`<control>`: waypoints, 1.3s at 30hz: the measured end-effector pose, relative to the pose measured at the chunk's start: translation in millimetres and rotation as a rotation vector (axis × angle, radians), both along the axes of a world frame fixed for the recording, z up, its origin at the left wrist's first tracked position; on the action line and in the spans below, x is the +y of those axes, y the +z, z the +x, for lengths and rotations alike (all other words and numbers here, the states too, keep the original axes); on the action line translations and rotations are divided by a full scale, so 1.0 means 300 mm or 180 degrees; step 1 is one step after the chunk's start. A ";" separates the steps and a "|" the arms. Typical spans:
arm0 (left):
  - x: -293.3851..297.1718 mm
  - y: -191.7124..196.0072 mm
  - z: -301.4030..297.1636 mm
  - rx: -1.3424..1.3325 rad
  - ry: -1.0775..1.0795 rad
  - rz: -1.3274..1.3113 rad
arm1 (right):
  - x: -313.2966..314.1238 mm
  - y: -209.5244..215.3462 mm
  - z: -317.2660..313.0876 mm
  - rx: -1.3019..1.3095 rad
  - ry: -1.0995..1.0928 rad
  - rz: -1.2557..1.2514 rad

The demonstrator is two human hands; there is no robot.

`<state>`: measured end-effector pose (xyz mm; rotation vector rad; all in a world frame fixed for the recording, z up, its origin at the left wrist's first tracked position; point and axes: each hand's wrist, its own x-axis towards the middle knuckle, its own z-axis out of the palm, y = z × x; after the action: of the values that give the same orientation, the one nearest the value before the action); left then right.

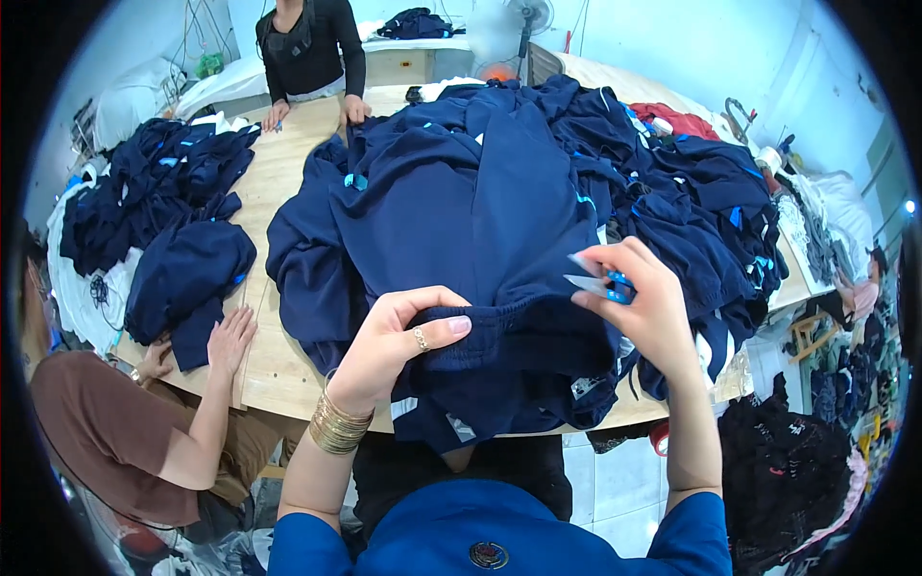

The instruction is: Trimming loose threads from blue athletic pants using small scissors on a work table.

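Note:
Navy trousers lie spread across the table before me, their gathered elastic waistband toward my body. My left hand is closed on that waistband, thumb on top and fingers tucked underneath; a ring and several gold bangles show on it. Just right of the waistband, my right hand holds small blue thread snips. Their pointed blades are apart and face left, over the cloth without visibly cutting anything. A pale tag shows on the cloth hanging below the waistband.
More navy garments are heaped at the right, with a red cloth behind. Another navy pile covers the left of the wooden table. A person in brown sits at left; a person in black stands across. Dark clothing lies at lower right.

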<state>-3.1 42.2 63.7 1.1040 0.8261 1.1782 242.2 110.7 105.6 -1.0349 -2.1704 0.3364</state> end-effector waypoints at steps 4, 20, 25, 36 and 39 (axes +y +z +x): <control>-0.005 -0.003 0.019 -0.0024 -0.0025 0.0030 | -0.087 -0.010 -0.055 0.0456 0.0806 0.0295; -0.020 -0.026 0.044 -0.0201 0.0041 -0.0020 | -0.123 -0.071 -0.091 0.1519 0.0900 -0.1174; -0.014 -0.027 0.057 0.0001 0.0012 0.0248 | -0.111 -0.110 -0.135 0.0659 0.1013 0.0344; -0.025 -0.038 0.049 -0.0191 0.0013 -0.0116 | -0.128 -0.036 -0.089 0.0294 0.0505 -0.0157; -0.026 -0.038 0.050 -0.0136 0.0041 -0.0077 | -0.130 -0.045 -0.079 -0.0199 0.0535 0.0470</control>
<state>11.8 34.4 52.3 1.0517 0.8137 1.1956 218.6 71.7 92.2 -0.7935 -2.3066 0.2187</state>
